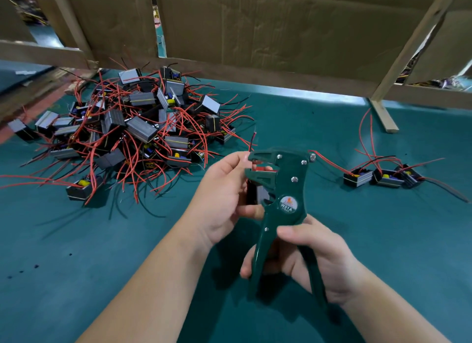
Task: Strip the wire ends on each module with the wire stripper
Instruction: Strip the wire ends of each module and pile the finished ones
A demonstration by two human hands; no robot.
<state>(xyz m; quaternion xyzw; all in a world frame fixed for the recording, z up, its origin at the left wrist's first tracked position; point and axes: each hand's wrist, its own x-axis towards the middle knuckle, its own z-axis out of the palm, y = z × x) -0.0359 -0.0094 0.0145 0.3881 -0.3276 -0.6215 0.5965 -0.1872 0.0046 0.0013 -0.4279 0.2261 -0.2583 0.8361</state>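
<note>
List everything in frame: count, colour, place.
pile: dozens of modules, grey-black with red and black wires, table's far left
row: three modules, same colours, table's right
module: one, grey-black, in left hand, mostly hidden behind stripper
wire: one, red-black, at stripper's jaws
stripper: one, dark green, centre
table: one, teal
cardboard: several brown sheets, behind table
frame: pale wood, behind table
left hand: holds module, fingers pinch wire
right hand: grips stripper's handles
</note>
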